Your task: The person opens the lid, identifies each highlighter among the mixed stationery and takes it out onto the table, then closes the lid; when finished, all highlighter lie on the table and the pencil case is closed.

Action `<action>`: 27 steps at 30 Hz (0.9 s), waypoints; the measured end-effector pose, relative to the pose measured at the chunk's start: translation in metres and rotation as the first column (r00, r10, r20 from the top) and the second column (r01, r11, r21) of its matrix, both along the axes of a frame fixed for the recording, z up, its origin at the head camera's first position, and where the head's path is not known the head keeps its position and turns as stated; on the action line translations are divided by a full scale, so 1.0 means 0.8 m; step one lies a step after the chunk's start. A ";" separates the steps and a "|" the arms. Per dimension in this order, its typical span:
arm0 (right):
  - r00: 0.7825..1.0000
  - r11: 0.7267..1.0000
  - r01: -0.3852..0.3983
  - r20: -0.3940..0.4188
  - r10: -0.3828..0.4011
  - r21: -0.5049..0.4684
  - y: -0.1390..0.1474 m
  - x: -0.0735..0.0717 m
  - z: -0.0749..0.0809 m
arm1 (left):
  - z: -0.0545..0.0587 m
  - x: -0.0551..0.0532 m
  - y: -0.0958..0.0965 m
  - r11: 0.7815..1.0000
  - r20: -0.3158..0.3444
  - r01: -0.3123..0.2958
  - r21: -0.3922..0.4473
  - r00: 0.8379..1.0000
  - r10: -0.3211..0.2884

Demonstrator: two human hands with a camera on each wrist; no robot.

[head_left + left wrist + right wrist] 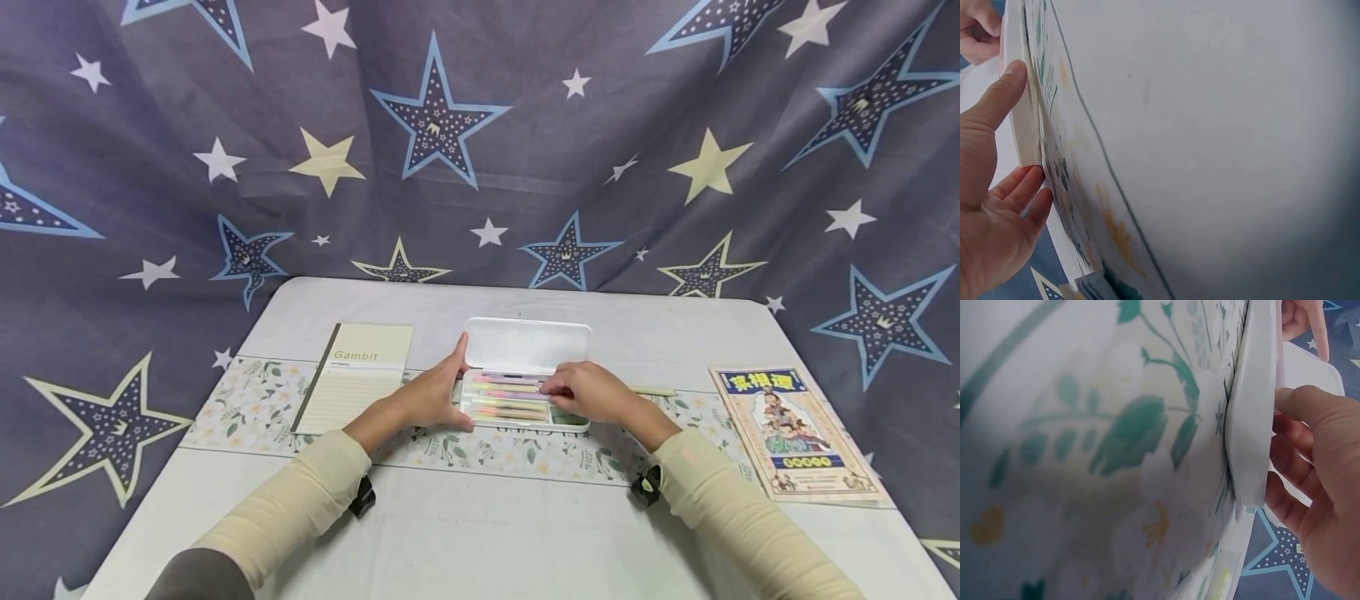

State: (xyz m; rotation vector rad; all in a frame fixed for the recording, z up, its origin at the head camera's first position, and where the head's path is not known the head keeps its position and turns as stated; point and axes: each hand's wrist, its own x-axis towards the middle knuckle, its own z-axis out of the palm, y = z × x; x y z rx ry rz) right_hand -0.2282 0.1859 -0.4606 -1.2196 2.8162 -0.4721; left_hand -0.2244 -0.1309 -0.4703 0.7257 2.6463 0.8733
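Observation:
A white pencil case [528, 345] lies with its lid raised at the back and several pastel pens [510, 411] in rows inside. My left hand [437, 392] holds its left end, the thumb at the front corner. The left wrist view shows that thumb against the case's front wall [1024, 125] and the other fingers round the end. My right hand [592, 392] reaches over the right half, curled fingers pinching the end of a light purple pen [528, 395] in the back row. In the right wrist view, the case's wall [1254, 406] partly hides those fingertips.
A Gambit notebook [360, 375] lies to the left of the case. To the right is a colourful booklet [791, 433]. A yellow-green pen [654, 391] lies on the table behind my right wrist. A starry curtain [480, 150] hangs behind the table.

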 end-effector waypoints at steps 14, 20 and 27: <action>0.999 0.995 0.023 0.027 -0.021 -0.094 0.010 0.000 -0.001 | 0.001 0.000 0.001 0.999 -0.013 0.002 -0.037 1.000 -0.003; 0.998 0.988 0.058 0.045 -0.052 -0.146 0.020 0.001 -0.002 | 0.002 0.000 0.001 0.999 -0.005 0.001 -0.032 1.000 -0.001; 0.999 0.978 0.036 0.041 -0.028 -0.207 0.037 0.003 -0.003 | 0.000 0.000 0.001 0.999 -0.007 -0.004 -0.037 1.000 0.003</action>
